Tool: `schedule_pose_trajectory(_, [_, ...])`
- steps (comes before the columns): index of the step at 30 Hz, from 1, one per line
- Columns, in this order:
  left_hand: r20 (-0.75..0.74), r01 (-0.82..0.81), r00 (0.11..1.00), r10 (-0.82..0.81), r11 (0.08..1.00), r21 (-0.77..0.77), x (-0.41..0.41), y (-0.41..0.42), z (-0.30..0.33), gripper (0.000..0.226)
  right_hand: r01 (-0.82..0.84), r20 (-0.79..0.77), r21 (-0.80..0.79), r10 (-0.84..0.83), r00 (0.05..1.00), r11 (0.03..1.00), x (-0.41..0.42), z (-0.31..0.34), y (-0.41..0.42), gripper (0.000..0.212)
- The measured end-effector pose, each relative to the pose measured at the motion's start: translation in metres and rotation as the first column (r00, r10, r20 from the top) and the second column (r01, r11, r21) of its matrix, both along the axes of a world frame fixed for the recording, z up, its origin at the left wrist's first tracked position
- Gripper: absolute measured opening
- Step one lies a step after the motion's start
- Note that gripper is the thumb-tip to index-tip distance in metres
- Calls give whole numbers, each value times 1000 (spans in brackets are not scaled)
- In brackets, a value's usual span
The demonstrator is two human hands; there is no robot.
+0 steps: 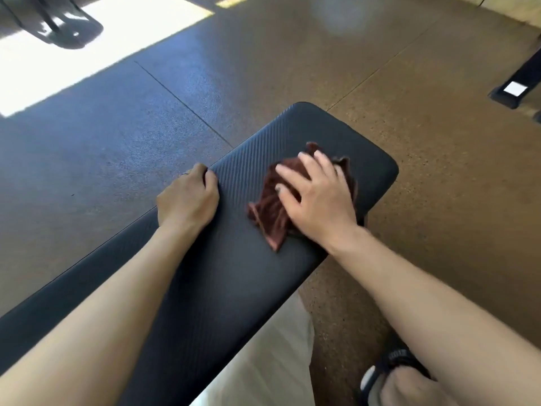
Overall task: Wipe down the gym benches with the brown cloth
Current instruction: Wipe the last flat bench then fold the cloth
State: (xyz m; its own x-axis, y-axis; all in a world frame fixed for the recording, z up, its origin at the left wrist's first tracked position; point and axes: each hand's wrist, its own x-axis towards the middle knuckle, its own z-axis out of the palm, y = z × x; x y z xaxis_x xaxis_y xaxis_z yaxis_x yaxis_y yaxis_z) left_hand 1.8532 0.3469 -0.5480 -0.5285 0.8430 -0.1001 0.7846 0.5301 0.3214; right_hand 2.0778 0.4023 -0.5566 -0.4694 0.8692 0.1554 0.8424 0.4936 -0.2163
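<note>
Cloth: crumpled brown cloth [270, 205] is being pressed onto the black padded bench [234, 273] by the spread right hand [317, 197].
Edge: bench side is being gripped by the curled left hand [187, 200].

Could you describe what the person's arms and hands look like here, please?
Both forearms are bare, with no sleeves, gloves or watch in view. The left hand seems to wear a thin ring, though blur makes it hard to confirm. The right hand shows no jewellery.
</note>
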Motion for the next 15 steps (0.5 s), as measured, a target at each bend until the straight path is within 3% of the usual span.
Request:
schedule_pose_trajectory(3, [-14, 3, 1000, -3, 1000, 27, 0, 0, -3, 35, 154, -1, -52, -154, 988, 987, -23, 4, 66, 49])
schedule_pose_trajectory(5, [-15, 5, 1000, -4, 999, 37, 0, 1, -4, 34, 211, -14, -67, -212, 977, 975, -46, 2, 65, 50])
schedule_pose_trajectory(10, [19, 16, 1000, -17, 998, 54, -2, -1, -3, 31, -158, -145, 27, 160, 976, 987, -71, -10, -36, 51])
schedule_pose_trajectory(15, [13, 6, 1000, -7, 999, 52, -3, -2, -3, 30, -297, -141, 52, 302, 943, 953, -72, -13, 30, 51])
